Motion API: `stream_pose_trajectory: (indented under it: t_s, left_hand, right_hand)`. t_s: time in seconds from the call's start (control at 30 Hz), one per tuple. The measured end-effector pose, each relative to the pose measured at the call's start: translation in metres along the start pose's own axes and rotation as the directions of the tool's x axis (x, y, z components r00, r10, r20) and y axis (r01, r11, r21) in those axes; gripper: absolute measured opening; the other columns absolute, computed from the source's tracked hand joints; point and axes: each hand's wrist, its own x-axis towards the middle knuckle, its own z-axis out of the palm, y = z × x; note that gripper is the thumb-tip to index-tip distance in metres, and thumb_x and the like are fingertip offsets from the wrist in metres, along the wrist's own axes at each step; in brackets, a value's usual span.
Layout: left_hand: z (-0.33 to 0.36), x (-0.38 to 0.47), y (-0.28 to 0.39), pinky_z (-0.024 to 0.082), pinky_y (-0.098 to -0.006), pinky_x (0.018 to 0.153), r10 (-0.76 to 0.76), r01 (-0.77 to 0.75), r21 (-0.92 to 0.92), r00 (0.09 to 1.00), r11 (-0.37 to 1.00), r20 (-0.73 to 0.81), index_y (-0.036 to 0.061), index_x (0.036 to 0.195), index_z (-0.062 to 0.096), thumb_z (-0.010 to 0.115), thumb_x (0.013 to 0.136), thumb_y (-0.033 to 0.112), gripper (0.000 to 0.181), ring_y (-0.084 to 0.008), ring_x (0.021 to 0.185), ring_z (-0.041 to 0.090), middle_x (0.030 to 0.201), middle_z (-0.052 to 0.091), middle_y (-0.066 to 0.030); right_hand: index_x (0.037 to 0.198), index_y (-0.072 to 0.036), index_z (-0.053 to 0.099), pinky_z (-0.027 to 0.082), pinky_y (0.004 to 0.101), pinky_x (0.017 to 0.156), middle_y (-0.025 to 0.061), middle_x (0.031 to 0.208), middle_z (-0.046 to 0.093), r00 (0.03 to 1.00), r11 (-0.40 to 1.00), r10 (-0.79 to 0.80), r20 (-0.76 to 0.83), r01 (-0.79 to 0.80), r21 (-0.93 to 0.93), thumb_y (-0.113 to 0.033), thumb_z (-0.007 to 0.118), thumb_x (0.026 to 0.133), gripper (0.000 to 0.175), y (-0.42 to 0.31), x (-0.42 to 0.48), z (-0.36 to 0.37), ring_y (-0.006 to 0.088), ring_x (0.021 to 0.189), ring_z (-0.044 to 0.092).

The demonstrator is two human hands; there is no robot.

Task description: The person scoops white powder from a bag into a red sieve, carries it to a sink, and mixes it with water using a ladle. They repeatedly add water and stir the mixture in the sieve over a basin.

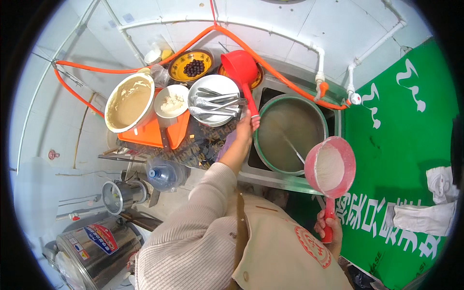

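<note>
My left hand (246, 125) grips the end of a red plastic water ladle's handle (250, 98); the ladle's bowl lies over the dishes at the back. Next to this hand, metal spoons (215, 103) rest in a white bowl (214, 82). My right hand (330, 224) holds a pink plastic ladle (346, 174) by its red handle, with pale, flour-like stuff (329, 167) inside. The pink ladle's bowl is over the right front rim of a large round basin (286, 127) of murky liquid. A metal handle (299, 156) sticks out of that liquid.
The basin sits in a metal sink (250, 165). An orange hose (275, 72) crosses behind it. To the left are a tub of batter (132, 105), a small white bowl (172, 103), a knife (165, 137) on an orange tray (143, 137), and a bowl of dark round fruits (194, 68).
</note>
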Motion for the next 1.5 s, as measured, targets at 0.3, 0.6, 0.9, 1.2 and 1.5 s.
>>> stream_pose_trajectory:
  t_s: [0.3, 0.6, 0.9, 1.2, 1.5]
  left_hand:
    - [0.073, 0.018, 0.043, 0.054, -0.0304, 0.070, -0.102, 0.132, -0.110, 0.965, 0.985, 0.240, 0.0130, 0.101, 0.055, 0.053, 0.098, 0.056, 0.043, -0.0208, 0.076, 0.065, 0.081, 0.063, -0.0052]
    - [0.121, -0.081, 0.037, 0.053, -0.0346, 0.076, -0.037, -0.035, 0.140, 0.877, 0.990, 0.478, 0.0060, 0.122, 0.054, 0.054, 0.098, 0.024, 0.030, -0.0196, 0.085, 0.066, 0.106, 0.067, -0.0095]
    - [0.122, -0.170, 0.122, 0.040, -0.0213, 0.051, -0.215, -0.161, 0.654, 0.864, 0.739, 0.456, 0.0015, 0.137, 0.048, 0.055, 0.102, 0.019, 0.040, -0.0065, 0.056, 0.049, 0.086, 0.065, -0.0029]
    - [0.028, -0.206, 0.147, 0.055, -0.0332, 0.076, -0.449, 0.132, 0.543, 0.735, 0.829, 0.508, 0.0056, 0.136, 0.045, 0.061, 0.097, 0.019, 0.044, -0.0195, 0.088, 0.066, 0.098, 0.059, -0.0050]
    - [0.007, -0.196, 0.171, 0.050, -0.0286, 0.058, -0.749, 0.349, 0.701, 0.527, 0.622, 0.401, 0.0035, 0.131, 0.042, 0.063, 0.090, 0.009, 0.047, -0.0121, 0.066, 0.057, 0.088, 0.054, -0.0038]
  right_hand:
    - [0.103, 0.000, 0.056, 0.038, 0.0239, 0.048, 0.0021, 0.070, 0.054, 0.992, 0.986, -0.118, -0.040, 0.112, -0.122, -0.029, 0.069, 0.084, 0.037, -0.022, 0.046, 0.029, 0.0098, 0.041, 0.047]
    - [0.105, 0.001, 0.055, 0.038, 0.0239, 0.048, 0.0007, 0.071, 0.053, 0.992, 0.988, -0.122, -0.007, 0.121, -0.100, -0.032, 0.070, 0.084, 0.041, -0.056, 0.057, 0.015, 0.0081, 0.042, 0.046]
    - [0.103, 0.004, 0.053, 0.038, 0.0232, 0.044, 0.0047, 0.069, 0.052, 0.968, 0.966, -0.236, 0.084, 0.243, -0.088, -0.025, 0.069, 0.084, 0.038, -0.118, 0.054, 0.007, 0.0120, 0.042, 0.047]
    - [0.101, 0.003, 0.054, 0.038, 0.0251, 0.041, 0.0061, 0.065, 0.052, 0.964, 0.960, -0.239, -0.113, 0.218, -0.173, -0.012, 0.064, 0.086, 0.024, -0.076, 0.028, 0.078, 0.0144, 0.044, 0.050]
    - [0.107, 0.001, 0.058, 0.043, 0.0247, 0.048, 0.0036, 0.080, 0.059, 0.936, 0.939, -0.238, -0.260, 0.153, -0.309, -0.019, 0.066, 0.092, 0.026, 0.001, 0.034, 0.125, 0.0123, 0.050, 0.055]
